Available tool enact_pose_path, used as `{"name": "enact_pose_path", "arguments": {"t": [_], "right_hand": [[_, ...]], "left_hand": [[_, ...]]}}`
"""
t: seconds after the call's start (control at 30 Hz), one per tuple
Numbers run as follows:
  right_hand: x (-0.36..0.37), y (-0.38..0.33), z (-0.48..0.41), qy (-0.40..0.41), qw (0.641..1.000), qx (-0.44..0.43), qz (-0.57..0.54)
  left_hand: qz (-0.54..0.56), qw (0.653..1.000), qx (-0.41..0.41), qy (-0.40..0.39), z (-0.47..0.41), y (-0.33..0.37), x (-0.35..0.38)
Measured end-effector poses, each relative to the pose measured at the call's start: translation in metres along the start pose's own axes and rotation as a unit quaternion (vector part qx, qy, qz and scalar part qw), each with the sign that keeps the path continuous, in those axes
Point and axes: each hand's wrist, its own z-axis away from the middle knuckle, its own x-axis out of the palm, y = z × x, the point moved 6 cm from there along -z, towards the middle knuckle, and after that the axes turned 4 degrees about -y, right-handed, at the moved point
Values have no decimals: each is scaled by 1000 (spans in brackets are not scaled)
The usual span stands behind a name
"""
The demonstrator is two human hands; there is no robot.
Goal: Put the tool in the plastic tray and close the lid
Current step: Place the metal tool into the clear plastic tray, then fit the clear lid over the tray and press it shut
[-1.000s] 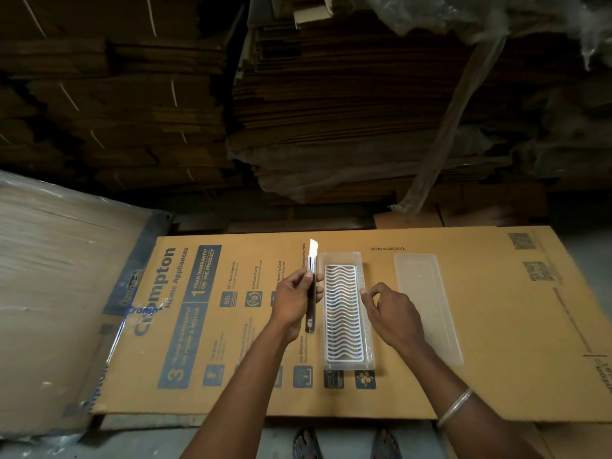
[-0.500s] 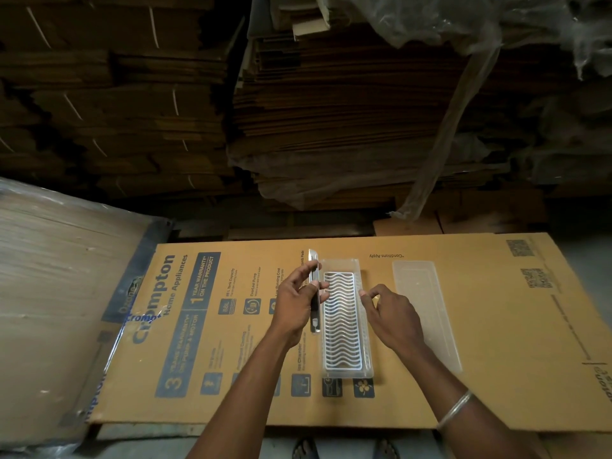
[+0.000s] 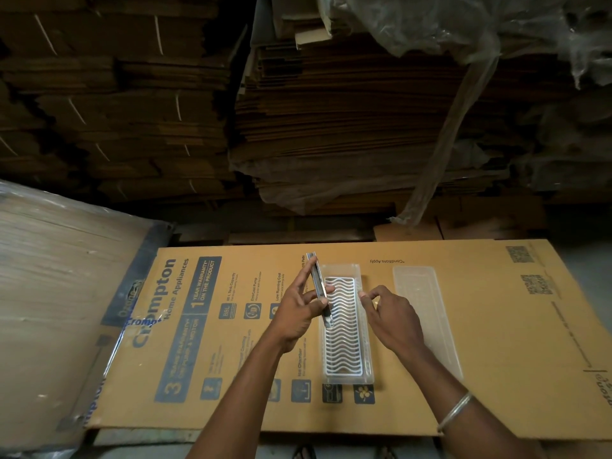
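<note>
A long narrow metal tool (image 3: 318, 286) is held lengthwise in my left hand (image 3: 299, 309), lifted just over the left rim of the clear plastic tray (image 3: 367, 359). The tray lies on a flattened cardboard box and holds a white wavy-patterned insert (image 3: 342, 339). My right hand (image 3: 389, 318) rests at the tray's right rim, thumb and forefinger pinched together near the edge. The clear lid (image 3: 424, 303) lies flat on the cardboard to the right of the tray, apart from it.
The flattened printed cardboard box (image 3: 496, 342) serves as the work surface. A plastic-wrapped stack of cardboard (image 3: 56, 293) sits at the left. Tall piles of flattened cartons (image 3: 331, 111) and loose plastic sheeting rise behind. Sandalled feet show at the bottom edge.
My left hand has tilted the tool and brought it lower and closer over the tray's left edge. My right hand stays at the tray's right rim.
</note>
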Motion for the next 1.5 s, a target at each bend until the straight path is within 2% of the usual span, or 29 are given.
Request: {"name": "enact_pose_path", "arguments": {"t": [0.07, 0.17, 0.3, 0.57, 0.73, 1.03, 1.17, 1.27, 1.5], "right_hand": [[0, 1, 0, 1, 1000, -1, 0], [0, 2, 1, -2, 1000, -1, 0], [0, 6, 3, -1, 1000, 5, -1], [-1, 32, 9, -7, 999, 40, -5], [-2, 51, 11, -8, 998, 56, -1], [-6, 89, 16, -12, 993, 118, 5], [-10, 108, 20, -8, 987, 161, 15], [-11, 119, 22, -3, 983, 183, 20], [-9, 131, 22, -4, 978, 203, 44]], "left_hand": [[-11, 1000, -8, -3, 0, -4, -1], [-13, 999, -15, 34, 0, -15, -3], [-65, 996, -25, 56, -2, -32, -2], [-185, 974, -114, 61, -17, -66, 14], [-311, 940, -111, 85, -38, -70, 28], [-504, 847, -155, 64, -72, -91, 45], [-520, 834, -173, 68, -82, -114, 41], [-500, 844, -178, 76, -82, -122, 39], [-503, 842, -174, 91, -81, -125, 38]]}}
